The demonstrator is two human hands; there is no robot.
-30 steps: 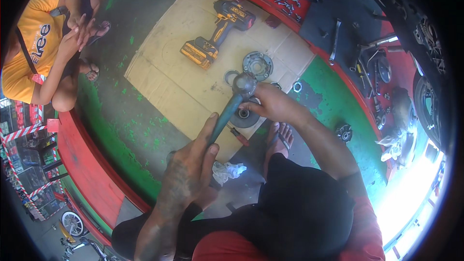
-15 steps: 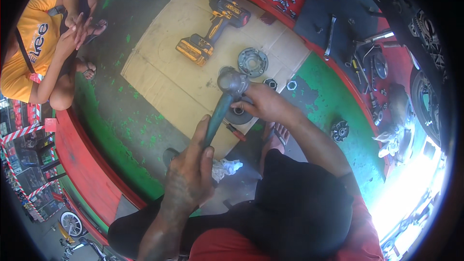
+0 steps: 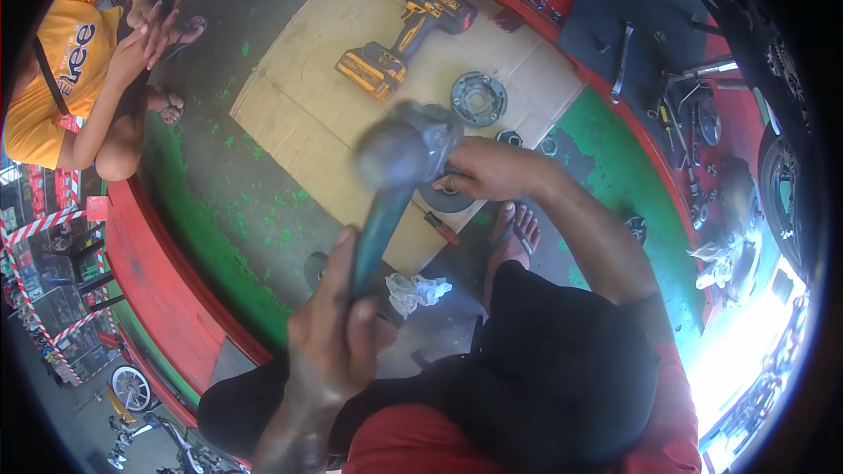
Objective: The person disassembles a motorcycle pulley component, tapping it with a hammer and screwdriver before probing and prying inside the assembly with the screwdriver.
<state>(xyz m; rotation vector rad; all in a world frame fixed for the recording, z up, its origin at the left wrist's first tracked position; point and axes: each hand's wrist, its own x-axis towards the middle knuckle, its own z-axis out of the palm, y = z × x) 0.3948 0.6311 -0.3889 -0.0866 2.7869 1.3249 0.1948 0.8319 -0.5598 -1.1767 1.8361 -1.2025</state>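
Note:
My left hand [image 3: 334,333] is closed round the green handle of a hammer [image 3: 378,241], its blurred metal head raised toward me. Beyond the head, my right hand [image 3: 500,167] has its fingers bent together over a dark round disc [image 3: 450,200] on the cardboard. The hammer head partly covers those fingertips, so what they grip cannot be made out. A round metal plate with holes [image 3: 479,98] lies just past my right hand. Beside that hand are a dark nut [image 3: 508,137] and a shiny hex nut [image 3: 549,146].
A flattened cardboard sheet [image 3: 294,70] covers the floor, bearing a yellow-black cordless power tool [image 3: 408,39] and a red-handled screwdriver [image 3: 442,229]. Crumpled plastic [image 3: 413,293] lies near my foot. A person in yellow [image 3: 75,79] sits at the left. Tools, including a wrench [image 3: 623,63], lie on the right.
The hammer head has risen closer to me and moved slightly left, away from my right hand. My right hand stays over the disc; the whole view has shifted a little.

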